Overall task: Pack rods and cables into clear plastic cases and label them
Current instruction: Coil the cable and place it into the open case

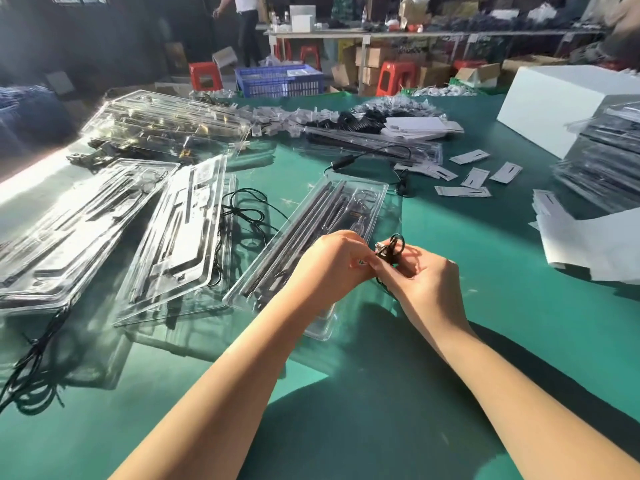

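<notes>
An open clear plastic case [311,237] lies on the green table in front of me, with several dark rods [304,220] in its slots. Above its near right corner my left hand [332,261] and my right hand [426,275] meet. Both pinch a small coiled black cable [393,249] with a metal plug end between their fingertips. Another black cable [374,157] lies loose behind the case.
More clear cases [180,237] lie to the left, some filled, with loose black cables [242,209] among them. White label cards [478,174] are scattered at the right, beside stacked packed cases [602,161] and a white box [554,98]. A person stands far back.
</notes>
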Tool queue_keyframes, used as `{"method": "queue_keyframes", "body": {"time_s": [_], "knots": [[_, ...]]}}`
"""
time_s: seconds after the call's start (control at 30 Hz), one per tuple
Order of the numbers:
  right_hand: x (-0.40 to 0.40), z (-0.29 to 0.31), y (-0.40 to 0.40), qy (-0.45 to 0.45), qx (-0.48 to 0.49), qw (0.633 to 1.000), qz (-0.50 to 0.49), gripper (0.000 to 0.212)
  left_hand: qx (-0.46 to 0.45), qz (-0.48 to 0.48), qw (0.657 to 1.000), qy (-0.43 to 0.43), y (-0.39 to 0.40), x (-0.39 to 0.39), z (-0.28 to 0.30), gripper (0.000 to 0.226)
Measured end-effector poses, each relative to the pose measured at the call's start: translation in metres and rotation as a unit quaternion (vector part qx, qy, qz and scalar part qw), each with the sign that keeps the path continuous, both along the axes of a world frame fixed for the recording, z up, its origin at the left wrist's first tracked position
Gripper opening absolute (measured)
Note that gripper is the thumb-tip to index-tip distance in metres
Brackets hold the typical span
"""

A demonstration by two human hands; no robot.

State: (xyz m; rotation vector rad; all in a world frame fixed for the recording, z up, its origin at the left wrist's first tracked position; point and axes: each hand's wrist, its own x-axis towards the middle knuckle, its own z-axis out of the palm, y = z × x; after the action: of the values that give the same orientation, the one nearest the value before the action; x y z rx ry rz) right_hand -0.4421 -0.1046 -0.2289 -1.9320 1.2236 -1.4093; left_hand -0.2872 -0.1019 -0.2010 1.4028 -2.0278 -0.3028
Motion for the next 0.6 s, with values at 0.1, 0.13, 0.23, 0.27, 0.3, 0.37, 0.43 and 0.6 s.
{"method": "queue_keyframes", "body": {"time_s": [0.1, 0.13, 0.23, 0.27, 0.3, 0.37, 0.43, 0.6], "knots": [[-0.001, -0.001, -0.005, -0.025, 0.021, 0.999, -0.037, 0.013, 0.106, -0.055, 0.990, -0.074, 0.004, 0.007, 0.017, 0.039], [-0.001, -0.001, -0.006, -0.044, 0.039, 0.997, -0.043, 0.012, 0.144, -0.056, 0.982, -0.106, 0.006, 0.011, 0.023, 0.053], [-0.004, -0.002, -0.006, -0.082, 0.079, 0.993, -0.040, 0.007, 0.179, -0.027, 0.956, -0.230, 0.015, 0.025, 0.040, 0.052], [-0.004, -0.002, -0.006, -0.106, 0.096, 0.989, -0.032, 0.008, 0.190, -0.025, 0.949, -0.251, 0.020, 0.030, 0.043, 0.049], [-0.003, -0.003, -0.006, -0.131, 0.111, 0.985, -0.025, 0.011, 0.205, -0.029, 0.942, -0.264, 0.025, 0.034, 0.044, 0.054], [-0.002, -0.003, -0.007, -0.170, 0.133, 0.976, -0.027, 0.013, 0.240, -0.035, 0.922, -0.302, 0.039, 0.044, 0.040, 0.081], [-0.003, -0.002, -0.008, -0.210, 0.158, 0.964, -0.036, 0.011, 0.236, -0.020, 0.913, -0.333, 0.053, 0.048, 0.030, 0.100], [-0.010, 0.001, -0.011, -0.251, 0.172, 0.951, -0.052, 0.010, 0.112, -0.011, 0.956, -0.273, 0.060, 0.032, 0.007, 0.061]]}}
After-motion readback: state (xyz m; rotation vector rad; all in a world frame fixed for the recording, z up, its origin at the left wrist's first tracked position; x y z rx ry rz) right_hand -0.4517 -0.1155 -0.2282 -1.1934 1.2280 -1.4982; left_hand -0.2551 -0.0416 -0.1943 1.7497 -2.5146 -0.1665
